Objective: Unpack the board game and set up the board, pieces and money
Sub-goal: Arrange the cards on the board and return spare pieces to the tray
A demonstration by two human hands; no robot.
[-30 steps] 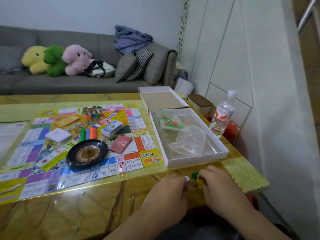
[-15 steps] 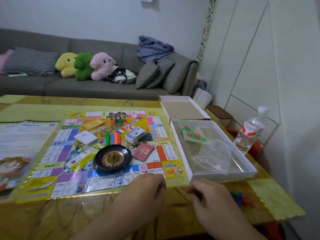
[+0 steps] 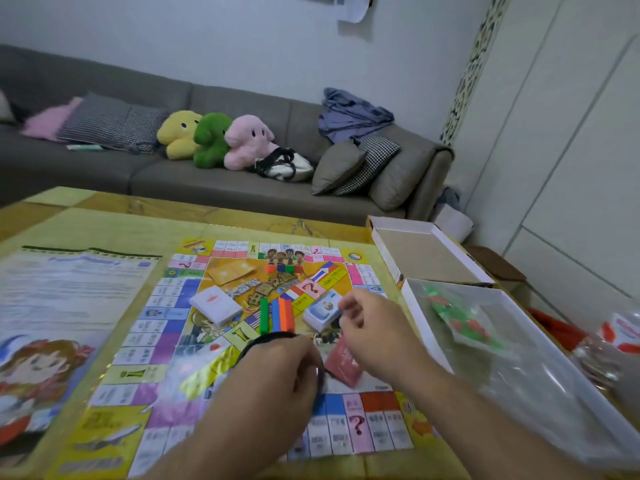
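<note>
A: Where's the game board (image 3: 166,344)?

B: Flat on the yellow table (image 3: 114,216), with 2 white card decks (image 3: 215,305) and a row of coloured bars (image 3: 277,315) near its middle. A red card pack (image 3: 343,362) lies beside the right forearm.

A: And the hands?

B: Both over the board. The left hand (image 3: 280,362) covers the black roulette wheel (image 3: 266,337), fingers curled down; whether it grips anything I cannot tell. The right hand (image 3: 370,320) sits just beside the right-hand deck, fingers loosely bent, probably pinching something tiny, though blur hides it.

A: The box?

B: The white box tray (image 3: 429,337), right of the board, holds a bag of red and green pieces (image 3: 460,320).
</note>
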